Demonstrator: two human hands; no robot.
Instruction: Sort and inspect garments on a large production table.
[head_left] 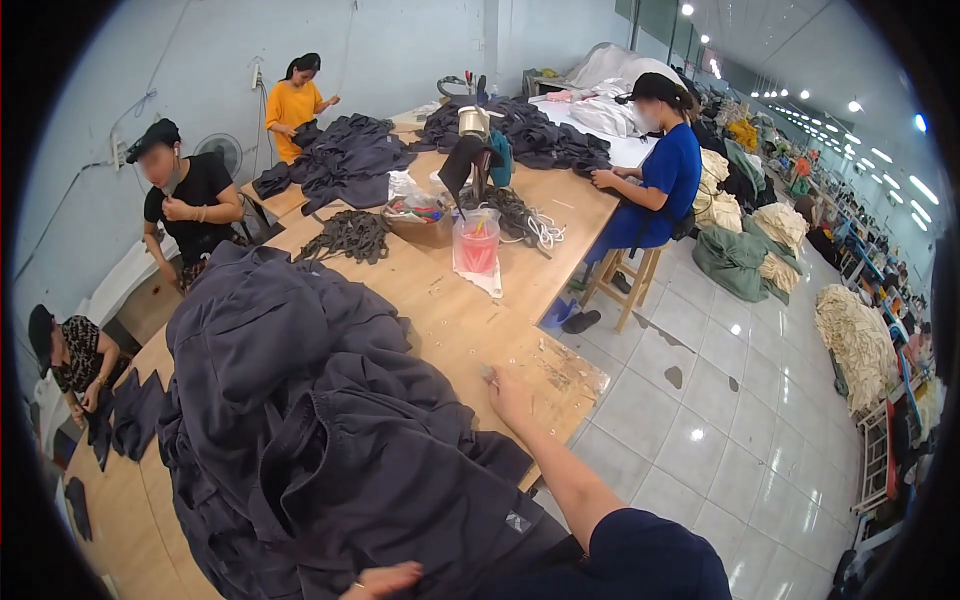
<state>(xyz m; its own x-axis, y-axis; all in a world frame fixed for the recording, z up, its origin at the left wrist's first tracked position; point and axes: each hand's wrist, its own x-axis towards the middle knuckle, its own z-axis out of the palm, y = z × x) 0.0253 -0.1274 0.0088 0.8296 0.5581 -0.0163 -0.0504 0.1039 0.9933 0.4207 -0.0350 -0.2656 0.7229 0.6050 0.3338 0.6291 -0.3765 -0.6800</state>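
A big heap of dark grey garments (330, 400) covers the near left of the wooden table. At the bottom edge my left hand (385, 580) shows in part, its fingers stretched out over the near cloth. A small light patch (518, 521) sits on the fabric near the heap's right side. My right hand (512, 398) is beyond the heap's right side, low over the bare wood by the table corner. Its fingers are closed around a small greyish thing, too little of which shows to name.
A clear tub with pink contents (476, 243) stands mid-table, near dark straps (350, 235) and a basket (415, 212). More dark garments (350, 160) lie farther back. Co-workers are around the table; one in blue (665, 170) sits on a wooden stool (630, 285). Cloth bundles (740, 262) line the floor.
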